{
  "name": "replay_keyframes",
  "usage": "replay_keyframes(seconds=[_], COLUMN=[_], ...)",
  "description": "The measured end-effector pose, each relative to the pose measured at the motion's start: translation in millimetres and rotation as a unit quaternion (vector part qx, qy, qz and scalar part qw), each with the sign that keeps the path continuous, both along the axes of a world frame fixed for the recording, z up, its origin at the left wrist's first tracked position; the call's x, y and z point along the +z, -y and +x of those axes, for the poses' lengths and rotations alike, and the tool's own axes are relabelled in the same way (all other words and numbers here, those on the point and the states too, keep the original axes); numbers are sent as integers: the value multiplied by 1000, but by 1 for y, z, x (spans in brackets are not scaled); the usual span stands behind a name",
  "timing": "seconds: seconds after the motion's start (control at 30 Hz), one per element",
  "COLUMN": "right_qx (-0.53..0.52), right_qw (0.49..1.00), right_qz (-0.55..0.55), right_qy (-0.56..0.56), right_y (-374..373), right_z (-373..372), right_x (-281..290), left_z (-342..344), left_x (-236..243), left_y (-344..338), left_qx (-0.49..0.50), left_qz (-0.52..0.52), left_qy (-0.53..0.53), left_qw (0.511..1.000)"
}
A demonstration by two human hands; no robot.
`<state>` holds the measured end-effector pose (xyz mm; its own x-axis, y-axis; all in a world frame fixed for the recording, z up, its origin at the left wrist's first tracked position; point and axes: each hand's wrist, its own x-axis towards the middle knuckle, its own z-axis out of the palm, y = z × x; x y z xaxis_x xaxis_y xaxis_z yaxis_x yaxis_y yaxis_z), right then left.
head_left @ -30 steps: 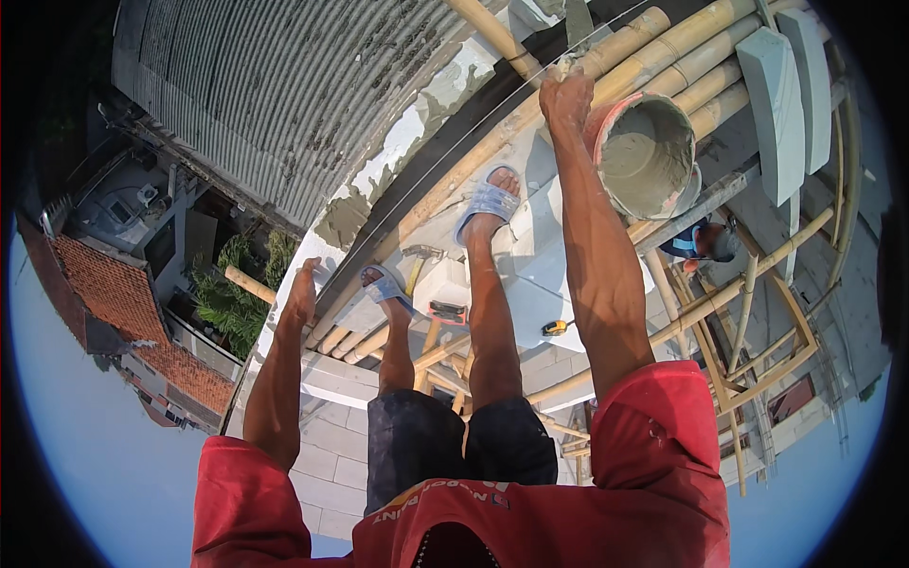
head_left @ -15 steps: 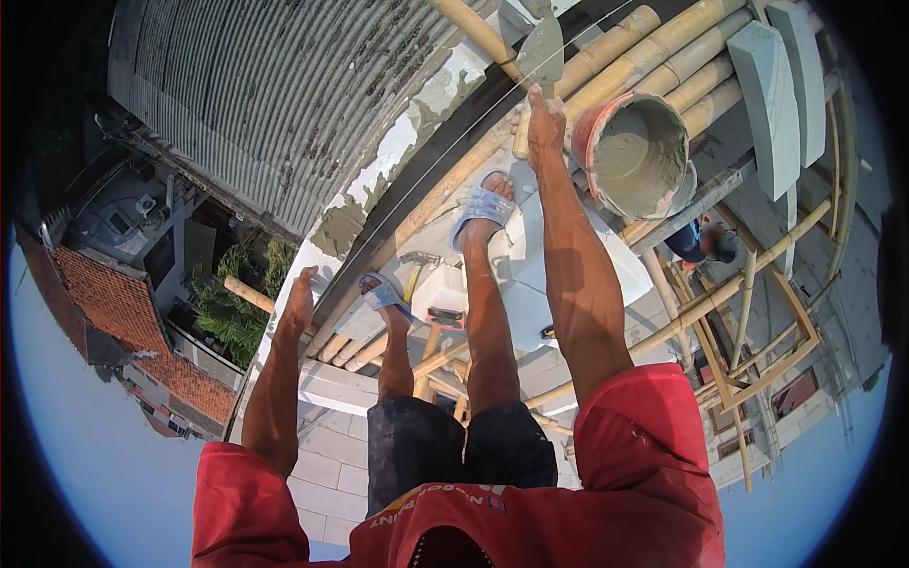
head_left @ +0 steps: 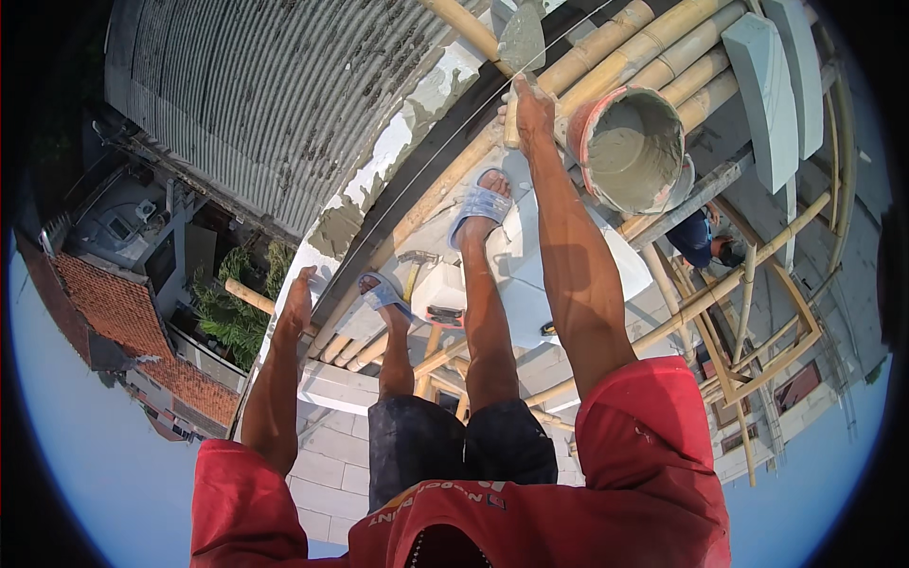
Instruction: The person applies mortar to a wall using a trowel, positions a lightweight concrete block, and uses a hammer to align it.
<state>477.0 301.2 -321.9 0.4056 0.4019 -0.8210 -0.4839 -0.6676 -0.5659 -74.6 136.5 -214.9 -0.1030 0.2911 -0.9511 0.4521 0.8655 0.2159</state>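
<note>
My right hand [head_left: 535,112] is closed round the wooden handle of a trowel [head_left: 522,40]. The trowel's grey, mortar-coloured blade points away from me, close to a taut string and the far part of the wall top. Just right of that hand sits a reddish bucket [head_left: 579,142] holding wet grey mortar [head_left: 632,156]. My left hand [head_left: 298,295] rests at the edge of the white block wall [head_left: 312,260], its fingers stretched out and partly hidden, with nothing seen in them. Grey mortar patches [head_left: 338,230] lie along the wall top ahead of it.
My sandalled feet stand on a bamboo platform [head_left: 625,47]. Between and beside them are a hammer [head_left: 414,265], a white block [head_left: 440,289] and a larger pale block [head_left: 606,256]. Pale slabs [head_left: 762,95] lean at right. Corrugated roofing [head_left: 256,104] spreads left; a person [head_left: 696,239] is below.
My right hand and the trowel have shifted slightly left. My left hand stays at the wall edge. Below at the right, the other person has changed posture.
</note>
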Motion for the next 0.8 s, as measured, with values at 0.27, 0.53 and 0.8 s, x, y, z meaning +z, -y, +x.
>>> replay_keyframes(seconds=[0.27, 0.53, 0.8], right_qx=[1, -30, 266], right_qw=[999, 998, 900], right_qz=[28, 14, -239], right_qy=[16, -53, 249], right_y=[61, 174, 195], right_z=[-11, -24, 105], right_x=[37, 190, 225], left_z=[-5, -2, -1], left_x=[-7, -5, 2], left_y=[6, 5, -2], left_qx=[24, 49, 77], left_qz=[-4, 19, -27], left_qy=[-32, -13, -28], left_qw=[999, 999, 996])
